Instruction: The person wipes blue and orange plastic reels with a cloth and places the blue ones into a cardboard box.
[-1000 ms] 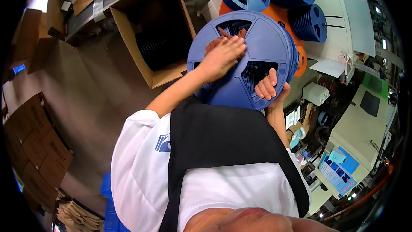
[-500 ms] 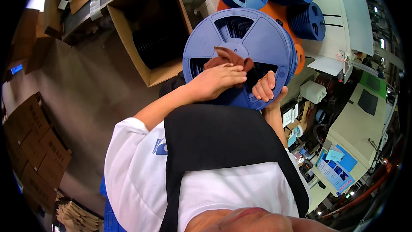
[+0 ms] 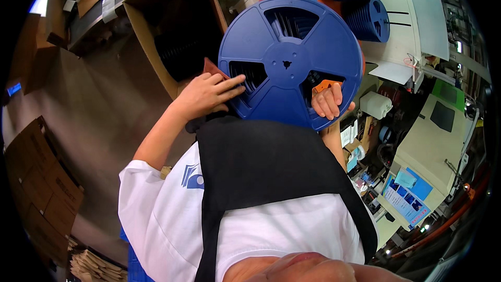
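A large blue plastic reel (image 3: 292, 62) with spoke-like openings faces me in front of my chest. More reel edges show through its windows. My right hand (image 3: 327, 100) is closed round its lower right rim, fingers through the opening. At the left rim, my left hand (image 3: 211, 93) presses a reddish-brown cloth (image 3: 213, 68) against the reel. Its fingers reach over the edge toward the left window. Most of the cloth is hidden under that hand.
An open cardboard box (image 3: 151, 47) holding dark reels stands at the left. Several blue reels (image 3: 368, 21) are stacked beyond the one I hold. Pale machines (image 3: 428, 151) line the right, and flattened cartons (image 3: 39, 177) lie at the far left.
My left hand has slid with the cloth from the reel's middle to its left rim, uncovering the hub. The reel's face has tilted and looks darker. My right hand keeps its grip.
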Available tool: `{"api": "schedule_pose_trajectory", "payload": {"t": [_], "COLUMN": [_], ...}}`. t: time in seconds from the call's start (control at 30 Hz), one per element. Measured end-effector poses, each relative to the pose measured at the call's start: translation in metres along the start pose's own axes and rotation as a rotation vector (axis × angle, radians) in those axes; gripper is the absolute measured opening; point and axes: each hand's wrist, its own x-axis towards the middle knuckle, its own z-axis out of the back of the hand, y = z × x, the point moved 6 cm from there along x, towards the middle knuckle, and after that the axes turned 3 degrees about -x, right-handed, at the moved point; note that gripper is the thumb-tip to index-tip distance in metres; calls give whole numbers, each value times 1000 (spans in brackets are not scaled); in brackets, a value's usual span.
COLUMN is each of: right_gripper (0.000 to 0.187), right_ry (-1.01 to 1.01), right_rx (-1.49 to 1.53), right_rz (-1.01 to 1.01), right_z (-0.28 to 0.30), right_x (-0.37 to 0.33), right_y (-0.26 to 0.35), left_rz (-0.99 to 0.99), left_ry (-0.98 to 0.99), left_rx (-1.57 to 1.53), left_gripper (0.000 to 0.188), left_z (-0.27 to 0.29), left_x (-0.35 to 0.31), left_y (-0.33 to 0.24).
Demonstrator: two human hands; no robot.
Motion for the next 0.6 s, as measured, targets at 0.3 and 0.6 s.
{"api": "schedule_pose_trajectory", "payload": {"t": [0.3,0.6], "right_gripper": [31,48], "right_ry": [-354,-437], "right_rx": [91,88], "right_rz": [41,44], "right_z": [4,20], "right_x": [-2,-6], "right_y": [-1,1], "left_rz": [-2,82], "left_ry": [-80,-269], "left_rx": [108,-9], "left_gripper": [30,29], "left_z": [-30,-22], "left_x": [-8,-13], "left_y": [-7,-6]}}
